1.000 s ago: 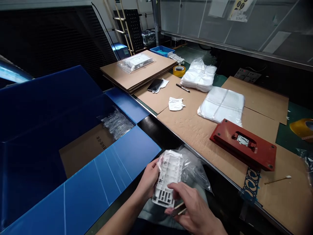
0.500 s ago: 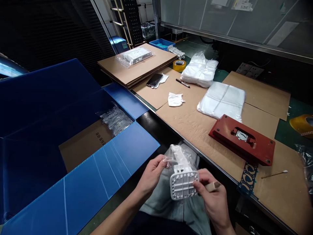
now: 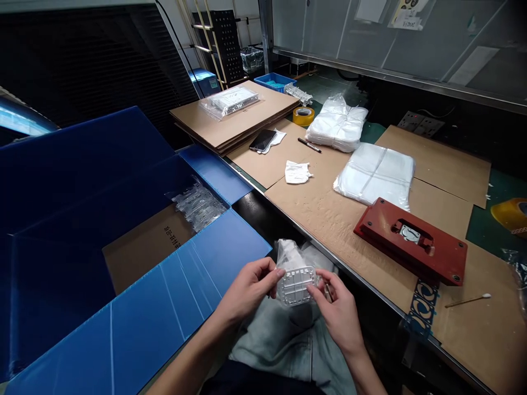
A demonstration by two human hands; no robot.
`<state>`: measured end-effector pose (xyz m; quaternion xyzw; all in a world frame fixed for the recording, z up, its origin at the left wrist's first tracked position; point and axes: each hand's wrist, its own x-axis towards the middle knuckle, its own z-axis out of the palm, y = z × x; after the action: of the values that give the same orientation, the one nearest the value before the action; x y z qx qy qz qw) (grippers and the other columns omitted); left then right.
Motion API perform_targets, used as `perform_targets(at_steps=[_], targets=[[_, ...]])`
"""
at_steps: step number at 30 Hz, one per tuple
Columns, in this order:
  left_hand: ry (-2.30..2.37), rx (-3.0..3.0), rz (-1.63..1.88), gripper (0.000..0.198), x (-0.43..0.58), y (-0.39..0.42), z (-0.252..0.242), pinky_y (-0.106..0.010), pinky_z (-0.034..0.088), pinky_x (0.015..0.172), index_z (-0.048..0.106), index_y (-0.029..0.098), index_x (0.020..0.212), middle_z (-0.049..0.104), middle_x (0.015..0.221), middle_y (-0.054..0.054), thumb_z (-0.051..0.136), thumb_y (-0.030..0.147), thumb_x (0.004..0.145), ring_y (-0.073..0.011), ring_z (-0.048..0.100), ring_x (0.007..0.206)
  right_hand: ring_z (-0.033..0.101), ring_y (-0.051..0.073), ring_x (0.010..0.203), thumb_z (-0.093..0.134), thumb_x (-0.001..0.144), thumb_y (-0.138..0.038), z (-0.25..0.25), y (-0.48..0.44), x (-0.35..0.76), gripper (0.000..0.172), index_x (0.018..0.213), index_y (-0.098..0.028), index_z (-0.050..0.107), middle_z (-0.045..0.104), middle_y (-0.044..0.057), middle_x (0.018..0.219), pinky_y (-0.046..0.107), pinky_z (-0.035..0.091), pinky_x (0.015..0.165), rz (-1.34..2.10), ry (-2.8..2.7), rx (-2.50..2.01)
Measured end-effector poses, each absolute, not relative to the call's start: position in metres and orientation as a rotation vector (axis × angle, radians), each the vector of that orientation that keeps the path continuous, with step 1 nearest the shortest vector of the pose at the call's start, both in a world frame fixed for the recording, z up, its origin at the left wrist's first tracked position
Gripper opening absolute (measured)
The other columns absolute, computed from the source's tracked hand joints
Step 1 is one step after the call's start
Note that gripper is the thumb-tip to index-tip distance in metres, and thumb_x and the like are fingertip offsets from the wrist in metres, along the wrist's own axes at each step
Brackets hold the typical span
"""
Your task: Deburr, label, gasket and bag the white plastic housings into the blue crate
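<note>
Between my hands, above my lap, is a white plastic part with a ribbed, rounded-square end facing me. A clear plastic bag covers its far portion. My left hand pinches the bag's edge at the part's left upper corner. My right hand grips the right side of the ribbed end, thumb on its face. A small object in the right palm is mostly hidden by the fingers. To the left, several clear-bagged pieces lie in an open blue box.
On the bench are a red fixture, stacks of clear bags, a cotton swab, a phone, a pen and yellow tape. The bench's metal edge runs just beyond my hands.
The white part has moved up and slightly left, drawn further into the bag. My left hand has come to its near end, and my right hand has shifted left with it.
</note>
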<state>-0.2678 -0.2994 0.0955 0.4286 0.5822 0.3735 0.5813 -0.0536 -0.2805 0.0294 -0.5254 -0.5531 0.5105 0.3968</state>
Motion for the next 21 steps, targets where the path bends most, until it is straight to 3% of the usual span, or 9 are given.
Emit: perform_targets(at_steps=[2, 6, 9, 12, 16, 21], targets=[[1.367, 1.031, 0.842, 0.038, -0.264, -0.302, 0.088, -0.026, 0.039, 0.063, 0.051, 0.019, 0.07, 0.056, 0.064, 0.001, 0.058, 0.049, 0.091, -0.0143, 0.051, 0.064, 0.06, 0.017, 0.08, 0.075, 0.084, -0.037, 0.029, -0.284, -0.049, 0.04, 0.119, -0.02, 0.067, 0.062, 0.002, 0.088, 0.029, 0.052, 0.075, 1.295, -1.39, -1.393], [1.346, 1.119, 0.748, 0.035, -0.258, -0.311, 0.078, -0.027, 0.034, 0.06, 0.055, 0.018, 0.068, 0.054, 0.066, 0.002, 0.062, 0.045, 0.09, -0.014, 0.047, 0.064, 0.061, 0.016, 0.082, 0.072, 0.086, -0.042, 0.028, -0.284, -0.032, 0.048, 0.127, -0.021, 0.062, 0.063, 0.002, 0.091, 0.029, 0.052, 0.079, 1.222, -1.375, -1.481], [1.409, 1.194, 0.669, 0.033, -0.255, -0.318, 0.071, -0.028, 0.028, 0.056, 0.056, 0.018, 0.065, 0.053, 0.062, 0.002, 0.066, 0.041, 0.087, -0.0131, 0.041, 0.059, 0.061, 0.019, 0.085, 0.074, 0.083, -0.044, 0.024, -0.278, -0.019, 0.039, 0.113, -0.018, 0.07, 0.066, 0.004, 0.092, 0.031, 0.05, 0.082, 1.229, -1.436, -1.544], [1.444, 1.163, 0.707, 0.033, -0.251, -0.322, 0.069, -0.028, 0.033, 0.057, 0.056, 0.019, 0.069, 0.057, 0.066, 0.0, 0.058, 0.043, 0.092, -0.0146, 0.048, 0.062, 0.061, 0.02, 0.076, 0.077, 0.08, -0.045, 0.021, -0.275, -0.015, 0.031, 0.087, -0.016, 0.073, 0.067, 0.006, 0.079, 0.032, 0.05, 0.072, 1.302, -1.423, -1.534], [1.374, 1.051, 0.992, 0.034, -0.239, -0.321, 0.092, -0.028, 0.044, 0.065, 0.056, 0.02, 0.077, 0.061, 0.071, -0.001, 0.052, 0.047, 0.096, -0.0165, 0.059, 0.069, 0.053, 0.014, 0.052, 0.071, 0.084, -0.052, 0.029, -0.282, -0.017, 0.038, 0.094, -0.015, 0.068, 0.058, 0.0, 0.059, 0.027, 0.044, 0.051, 1.407, -1.277, -1.449], [1.106, 1.307, 0.928, 0.029, -0.218, -0.324, 0.124, -0.027, 0.039, 0.063, 0.059, 0.019, 0.073, 0.06, 0.068, 0.001, 0.061, 0.039, 0.093, -0.013, 0.052, 0.064, 0.049, 0.009, 0.048, 0.082, 0.076, -0.042, 0.043, -0.294, -0.002, 0.035, 0.095, -0.019, 0.064, 0.058, -0.003, 0.063, 0.018, 0.037, 0.042, 1.446, -0.867, -1.371]])
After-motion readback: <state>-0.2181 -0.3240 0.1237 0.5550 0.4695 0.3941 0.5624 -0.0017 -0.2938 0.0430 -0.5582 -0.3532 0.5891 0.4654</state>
